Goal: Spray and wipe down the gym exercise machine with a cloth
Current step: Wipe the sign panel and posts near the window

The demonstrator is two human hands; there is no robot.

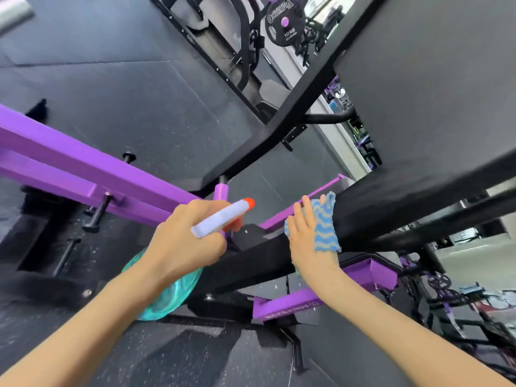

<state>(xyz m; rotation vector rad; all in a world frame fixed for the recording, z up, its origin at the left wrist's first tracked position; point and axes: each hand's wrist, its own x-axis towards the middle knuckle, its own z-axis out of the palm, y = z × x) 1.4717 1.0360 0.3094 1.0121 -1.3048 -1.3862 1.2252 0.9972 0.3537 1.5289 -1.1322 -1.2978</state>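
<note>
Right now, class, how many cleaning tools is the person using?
2. The spray bottle, gripped in the left hand at centre-left; the blue striped cloth, pressed by the right hand against the black pad. Others may be hidden.

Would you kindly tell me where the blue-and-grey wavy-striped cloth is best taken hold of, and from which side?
Pinch the blue-and-grey wavy-striped cloth at its loose top corner, coming from above: that corner stands free of the black padded bar, while the right hand presses its left side flat.
</note>
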